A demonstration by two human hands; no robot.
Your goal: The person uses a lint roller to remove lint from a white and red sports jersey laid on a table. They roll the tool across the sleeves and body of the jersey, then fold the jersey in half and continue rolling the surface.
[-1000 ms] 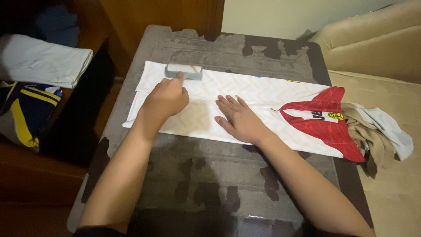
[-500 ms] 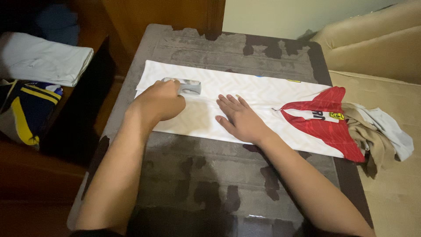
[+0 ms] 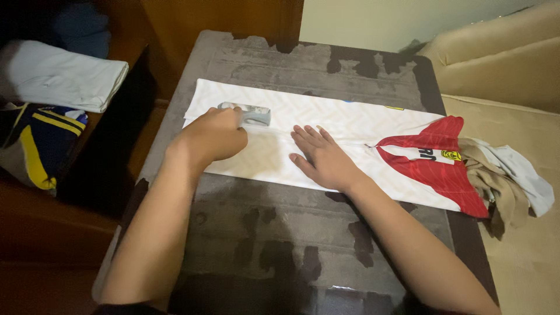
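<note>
Smooth cloth jersey [image 3: 350,125]; worn, patchy matt table [image 3: 280,233]; pale plastic tool [image 3: 254,114].

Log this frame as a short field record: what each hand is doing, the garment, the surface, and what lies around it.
left hand: left hand closed around a small grey handheld device, resting on the garment
right hand: right hand flat, fingers spread, pressing the cloth
garment: white shirt with red collar end, folded into a long strip
surface: worn dark table
right of table: beige and white cloths bunched at the edge, beige sofa
left of table: folded white cloth, blue and yellow garment
</note>
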